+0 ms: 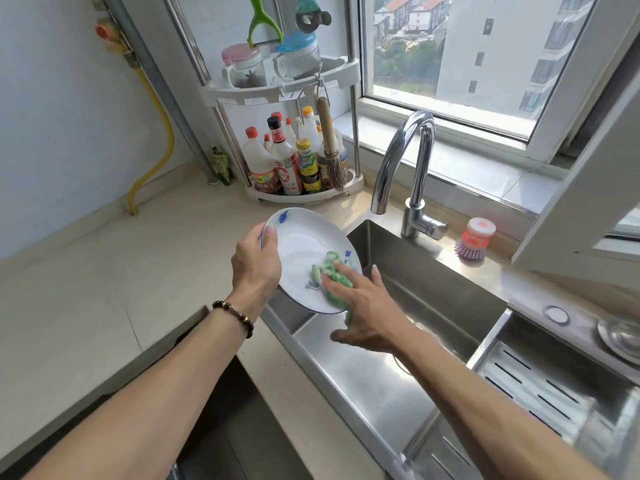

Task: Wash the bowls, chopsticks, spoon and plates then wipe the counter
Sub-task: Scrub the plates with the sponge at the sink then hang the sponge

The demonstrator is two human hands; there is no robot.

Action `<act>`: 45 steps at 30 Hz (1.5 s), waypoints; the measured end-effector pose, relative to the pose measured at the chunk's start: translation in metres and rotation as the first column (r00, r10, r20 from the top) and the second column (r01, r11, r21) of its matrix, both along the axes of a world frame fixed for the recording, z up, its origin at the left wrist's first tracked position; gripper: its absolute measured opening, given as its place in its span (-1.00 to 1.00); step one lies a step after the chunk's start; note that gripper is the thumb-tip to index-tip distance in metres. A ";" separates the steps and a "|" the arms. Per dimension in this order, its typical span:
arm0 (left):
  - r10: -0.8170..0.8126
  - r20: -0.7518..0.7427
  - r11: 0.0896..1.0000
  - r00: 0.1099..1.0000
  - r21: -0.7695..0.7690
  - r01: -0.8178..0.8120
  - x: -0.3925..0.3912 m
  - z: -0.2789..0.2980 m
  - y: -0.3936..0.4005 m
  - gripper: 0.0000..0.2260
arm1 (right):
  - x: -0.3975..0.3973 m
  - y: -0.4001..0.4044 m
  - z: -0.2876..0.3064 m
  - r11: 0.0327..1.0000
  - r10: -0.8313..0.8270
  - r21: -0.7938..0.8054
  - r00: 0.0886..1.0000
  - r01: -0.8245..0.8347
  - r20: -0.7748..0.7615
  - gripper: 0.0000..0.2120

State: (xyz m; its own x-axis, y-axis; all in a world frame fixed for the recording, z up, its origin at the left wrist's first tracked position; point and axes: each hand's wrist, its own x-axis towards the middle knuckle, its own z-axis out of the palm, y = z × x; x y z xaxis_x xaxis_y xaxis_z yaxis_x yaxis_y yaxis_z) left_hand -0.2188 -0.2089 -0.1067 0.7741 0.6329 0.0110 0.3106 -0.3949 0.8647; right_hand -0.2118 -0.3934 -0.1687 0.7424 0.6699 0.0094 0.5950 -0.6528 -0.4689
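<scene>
1. One white plate [304, 247] with small blue motifs, held tilted over the near-left corner of the steel sink [433, 282], above where basin meets desk [104, 289]. I judge it stiff, glazed and breakable, moderately heavy, and slick if wet or soapy; a drop against the steel could chip it.

2. My left hand [256, 261] supplies the grip at the plate's left rim: thumb hooked over the upper face, fingers hidden behind. The rim looks to me the sound place to hold, leaving the face free for scrubbing.

3. My right hand [360, 303] presses one green scrubbing cloth [332, 275] flat against the plate's lower right, fingers spread, not curled round it. The cloth looks soft, light and pliable.

4. Count of task items in view: one plate. No bowls, chopsticks or spoon that I can make out; a round metal object at the far right edge is too cropped to name.

5. One chrome faucet [412, 168] arches over the basin; I see no water running.

6. One purple-bristled dish brush [474, 240] stands right of the faucet.

7. One corner rack [287, 91] holds several bottles below and two jars above; the exact bottle count is unclear.
</scene>
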 end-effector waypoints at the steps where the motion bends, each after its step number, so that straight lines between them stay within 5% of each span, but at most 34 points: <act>1: 0.027 0.006 1.000 1.000 0.005 -0.027 0.002 0.002 -0.002 -0.71 | -0.004 0.007 0.001 0.997 0.021 0.073 1.000 -0.020 -0.016 -0.06; 3: 0.006 0.025 1.000 1.000 -0.021 -0.005 0.005 0.002 -0.001 -0.70 | -0.017 0.017 0.005 0.982 0.089 0.169 0.995 -0.083 -0.033 -0.12; 6: -0.104 -0.002 0.993 0.995 -0.049 0.104 0.005 0.006 0.007 -0.70 | -0.003 0.000 -0.001 0.994 0.021 0.110 0.998 -0.027 0.056 -0.16; 8: -0.080 0.004 0.995 0.997 -0.052 0.080 0.003 0.006 0.006 -0.71 | 0.000 -0.004 -0.003 0.994 -0.059 0.092 0.996 0.053 0.065 -0.18; 11: -0.002 0.005 0.996 1.000 -0.092 0.003 0.002 0.006 0.001 -0.66 | -0.018 0.016 -0.001 0.975 0.045 0.219 0.999 -0.048 0.020 -0.26; 16: -0.231 -0.189 0.955 0.954 -0.233 0.185 -0.002 0.024 0.016 -0.72 | 0.010 -0.019 -0.023 0.974 -0.030 0.224 0.953 -0.040 0.301 -0.30; 22: -0.089 -0.202 0.903 0.975 -0.429 -0.006 -0.006 0.024 0.011 -0.81 | 0.006 -0.005 -0.023 0.984 -0.113 0.176 0.841 0.021 0.529 -0.50; 27: 0.019 0.018 0.916 1.000 -0.401 -0.011 -0.021 -0.005 -0.040 -0.61 | -0.006 0.027 0.002 0.942 -0.293 0.297 0.816 0.157 0.498 -0.73; 30: 0.163 0.088 0.897 0.983 -0.428 -0.110 -0.014 0.000 -0.038 -0.66 | -0.022 0.038 0.010 0.892 -0.263 0.443 0.906 0.096 0.333 -0.68; 33: 0.113 0.078 0.900 0.991 -0.430 -0.069 -0.011 0.004 -0.023 -0.73 | -0.010 0.017 0.009 0.973 -0.061 0.226 0.994 0.038 0.094 -0.38; 36: 0.092 0.068 0.945 0.993 -0.321 -0.066 -0.017 0.012 -0.024 -0.71 | -0.002 0.006 0.012 0.998 -0.056 -0.017 0.998 0.056 -0.005 -0.19; 41: 0.059 0.051 0.946 0.997 -0.320 -0.040 -0.015 0.010 -0.009 -0.75 | -0.015 0.011 0.013 0.988 0.141 0.079 0.983 -0.132 -0.117 -0.09; 45: 0.043 0.037 0.956 0.998 -0.293 -0.030 -0.020 0.015 -0.013 -0.74 | -0.005 0.005 0.007 0.999 0.041 -0.001 0.995 -0.041 -0.091 -0.06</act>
State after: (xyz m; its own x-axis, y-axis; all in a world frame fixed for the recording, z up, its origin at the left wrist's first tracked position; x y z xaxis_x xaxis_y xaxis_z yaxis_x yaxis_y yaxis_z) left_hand -0.2391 -0.2216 -0.0914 0.7532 0.6413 -0.1465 0.2810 -0.1123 0.9531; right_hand -0.2170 -0.3888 -0.1614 0.7122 0.6995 -0.0588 0.5763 -0.6305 -0.5200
